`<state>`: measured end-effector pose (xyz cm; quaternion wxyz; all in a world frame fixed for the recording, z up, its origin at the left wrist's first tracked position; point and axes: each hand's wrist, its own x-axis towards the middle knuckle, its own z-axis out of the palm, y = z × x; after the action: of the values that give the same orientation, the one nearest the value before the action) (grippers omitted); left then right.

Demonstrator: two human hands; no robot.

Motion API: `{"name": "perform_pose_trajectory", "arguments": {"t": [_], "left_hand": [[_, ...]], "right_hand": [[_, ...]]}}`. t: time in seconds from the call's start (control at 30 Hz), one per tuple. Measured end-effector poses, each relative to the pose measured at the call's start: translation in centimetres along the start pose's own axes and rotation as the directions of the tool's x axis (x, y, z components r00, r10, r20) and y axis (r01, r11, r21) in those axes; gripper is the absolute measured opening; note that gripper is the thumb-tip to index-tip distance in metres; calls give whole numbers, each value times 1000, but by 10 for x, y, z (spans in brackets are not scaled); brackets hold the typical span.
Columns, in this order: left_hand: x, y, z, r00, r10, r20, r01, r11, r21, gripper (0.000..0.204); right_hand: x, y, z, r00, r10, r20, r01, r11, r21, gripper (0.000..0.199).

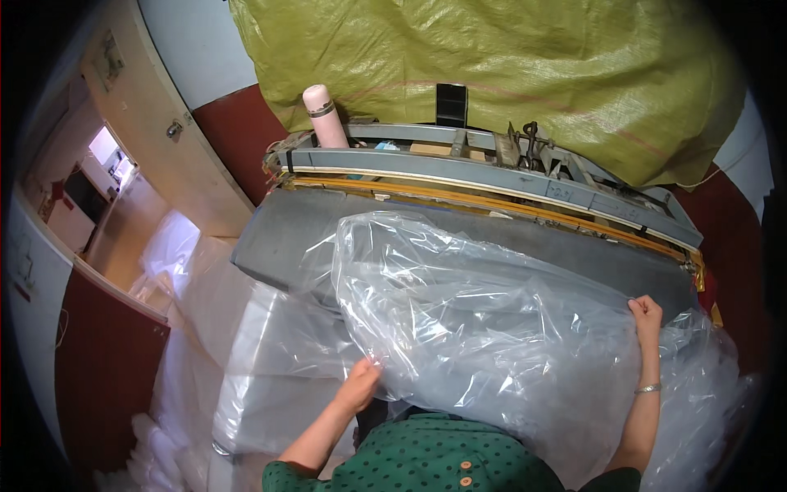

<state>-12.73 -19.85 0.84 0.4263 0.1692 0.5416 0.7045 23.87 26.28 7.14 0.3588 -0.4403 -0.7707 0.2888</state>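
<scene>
A large sheet of clear plastic film (459, 328) lies crumpled and shiny over the grey work surface in front of me. My left hand (361, 384) is closed on the film's near edge, left of my body. Farther out on the right, my right hand (646, 312) pinches the film's far edge between thumb and fingers. Between the two hands the film spreads in loose folds. Its far left part is bunched on the grey bench top (283, 234). Whether the film is one layer or a bag, I cannot tell.
Behind the bench top runs a long grey metal bar machine (492, 174) with orange strips. A pink bottle (326, 119) stands at its left end. A yellow-green woven sheet (525, 66) hangs behind. More film piles (176, 328) lie left, near an open door (156, 107).
</scene>
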Motion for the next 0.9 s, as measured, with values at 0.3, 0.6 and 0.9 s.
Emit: {"name": "perform_pose_trajectory", "arguments": {"t": [0.3, 0.6, 0.9], "left_hand": [[52, 93, -175, 525, 591, -613, -215, 788, 576, 11], [95, 173, -91, 766, 627, 143, -299, 151, 942, 17], [116, 172, -16, 913, 320, 253, -346, 279, 896, 28]], "right_hand": [[10, 58, -71, 987, -79, -142, 49, 977, -209, 21], [3, 87, -73, 975, -34, -220, -32, 957, -288, 24], [5, 98, -78, 979, -33, -201, -23, 962, -271, 26]]}}
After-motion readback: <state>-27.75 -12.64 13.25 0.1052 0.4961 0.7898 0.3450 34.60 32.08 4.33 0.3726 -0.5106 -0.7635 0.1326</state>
